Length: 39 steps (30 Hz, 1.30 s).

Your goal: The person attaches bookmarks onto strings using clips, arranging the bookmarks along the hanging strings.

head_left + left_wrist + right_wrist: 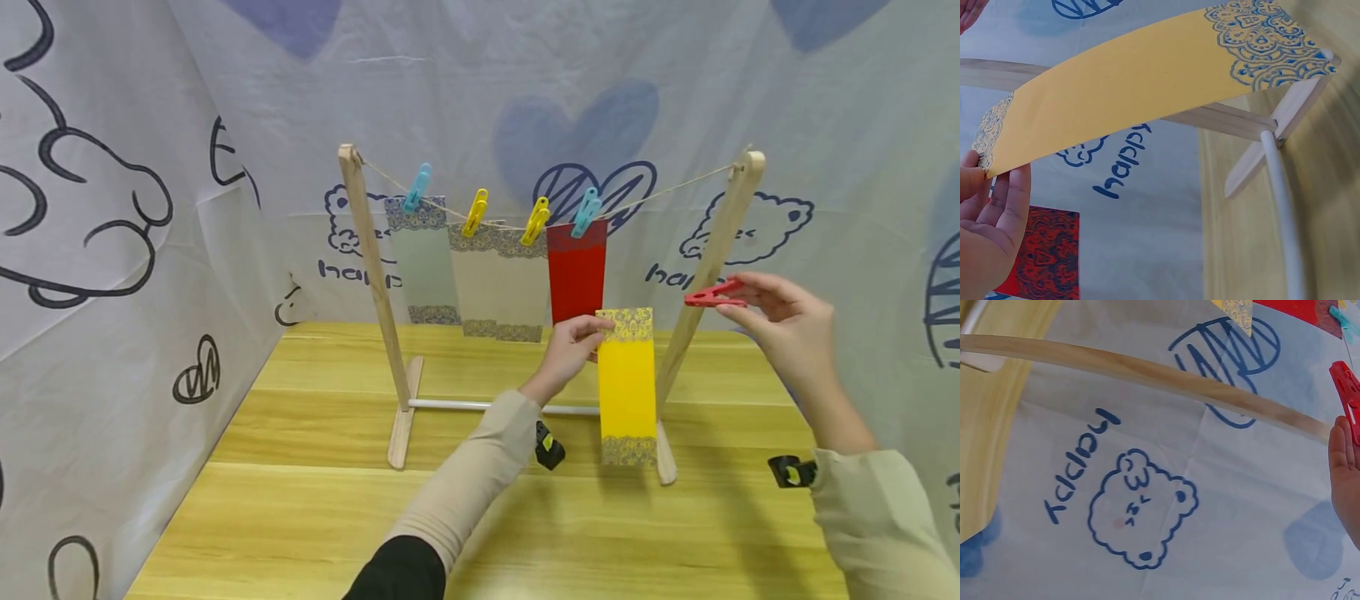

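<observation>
A yellow paper strip with patterned ends hangs from my left hand, which pinches its upper left corner; the left wrist view shows thumb and fingers at that edge of the strip. Off to the right, my right hand pinches a red clothespin between thumb and fingers. The clothespin shows only partly in the right wrist view. Behind the strip, a red paper strip hangs on the string under a blue clothespin.
Two wooden posts carry the string, joined low by a white rod. Pale green and cream strips hang from blue and yellow clothespins. The stand rests on a wooden table before a printed cloth.
</observation>
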Each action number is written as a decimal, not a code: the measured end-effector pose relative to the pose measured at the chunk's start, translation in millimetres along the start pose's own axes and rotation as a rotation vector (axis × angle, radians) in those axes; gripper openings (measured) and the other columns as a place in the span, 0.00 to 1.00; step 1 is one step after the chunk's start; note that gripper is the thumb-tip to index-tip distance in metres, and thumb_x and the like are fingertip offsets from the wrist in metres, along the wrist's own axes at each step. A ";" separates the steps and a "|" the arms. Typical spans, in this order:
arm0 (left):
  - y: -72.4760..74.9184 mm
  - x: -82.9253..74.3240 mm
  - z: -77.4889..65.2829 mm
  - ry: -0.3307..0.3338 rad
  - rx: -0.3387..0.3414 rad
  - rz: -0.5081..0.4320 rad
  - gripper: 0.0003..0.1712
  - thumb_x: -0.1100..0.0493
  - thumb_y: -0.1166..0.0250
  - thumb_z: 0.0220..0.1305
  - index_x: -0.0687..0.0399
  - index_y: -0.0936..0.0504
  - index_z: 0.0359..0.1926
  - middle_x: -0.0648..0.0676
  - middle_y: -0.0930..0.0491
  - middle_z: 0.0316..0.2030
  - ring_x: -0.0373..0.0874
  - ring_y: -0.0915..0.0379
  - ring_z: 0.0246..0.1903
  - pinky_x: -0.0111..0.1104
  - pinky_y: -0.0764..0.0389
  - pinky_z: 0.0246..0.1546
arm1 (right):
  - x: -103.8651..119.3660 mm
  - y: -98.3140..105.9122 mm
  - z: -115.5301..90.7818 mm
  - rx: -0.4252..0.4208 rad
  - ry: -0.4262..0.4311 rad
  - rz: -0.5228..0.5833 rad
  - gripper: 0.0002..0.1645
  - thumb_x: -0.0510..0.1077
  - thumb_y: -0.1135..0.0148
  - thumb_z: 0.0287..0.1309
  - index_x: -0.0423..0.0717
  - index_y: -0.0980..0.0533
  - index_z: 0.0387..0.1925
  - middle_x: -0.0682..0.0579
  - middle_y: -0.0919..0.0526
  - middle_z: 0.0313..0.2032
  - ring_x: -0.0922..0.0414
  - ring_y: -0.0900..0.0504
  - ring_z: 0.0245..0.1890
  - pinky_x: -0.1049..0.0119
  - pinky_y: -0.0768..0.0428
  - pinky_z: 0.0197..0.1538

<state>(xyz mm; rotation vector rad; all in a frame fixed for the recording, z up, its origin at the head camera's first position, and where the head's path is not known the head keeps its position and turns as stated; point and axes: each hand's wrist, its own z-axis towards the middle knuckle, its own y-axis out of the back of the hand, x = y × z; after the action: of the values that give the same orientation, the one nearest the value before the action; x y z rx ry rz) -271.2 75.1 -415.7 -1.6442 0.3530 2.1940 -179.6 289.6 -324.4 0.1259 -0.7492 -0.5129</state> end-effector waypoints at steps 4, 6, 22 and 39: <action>2.0 -5.8 4.3 -0.031 -0.001 0.019 0.12 0.71 0.49 0.63 0.67 0.22 0.44 0.57 0.22 0.42 0.38 0.33 0.24 0.37 0.21 0.28 | 8.0 -3.7 9.6 0.007 0.064 -0.016 0.24 0.19 0.39 0.39 0.25 0.27 0.44 0.52 0.19 0.38 0.64 0.21 0.35 0.78 0.27 0.44; 2.9 -8.3 6.3 -0.042 -0.003 0.026 0.12 0.71 0.49 0.63 0.67 0.22 0.44 0.57 0.22 0.42 0.41 0.33 0.24 0.32 0.22 0.26 | 14.9 -5.4 13.6 0.013 0.079 -0.037 0.24 0.20 0.38 0.39 0.25 0.27 0.44 0.51 0.19 0.39 0.65 0.22 0.35 0.78 0.27 0.43; -1.3 -25.9 16.7 -0.082 -0.011 0.106 0.14 0.72 0.50 0.63 0.65 0.22 0.46 0.57 0.23 0.45 0.45 0.36 0.19 0.31 0.24 0.25 | 29.5 -6.0 54.5 0.029 0.192 -0.137 0.27 0.18 0.37 0.34 0.25 0.27 0.44 0.50 0.21 0.39 0.68 0.23 0.36 0.78 0.27 0.44; -4.9 -40.8 26.6 -0.129 -0.089 0.168 0.14 0.72 0.50 0.63 0.61 0.22 0.46 0.53 0.23 0.44 0.46 0.33 0.17 0.28 0.34 0.12 | 54.9 -18.0 96.1 -0.006 0.375 -0.431 0.24 0.28 0.30 0.34 0.32 0.23 0.41 0.39 0.19 0.34 0.83 0.32 0.34 0.85 0.35 0.41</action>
<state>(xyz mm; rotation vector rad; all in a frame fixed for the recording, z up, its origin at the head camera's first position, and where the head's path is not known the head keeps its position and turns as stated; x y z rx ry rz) -281.9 84.5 -368.9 -1.5579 0.3744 2.4599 -218.2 253.9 -225.3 0.3722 -0.3496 -0.8727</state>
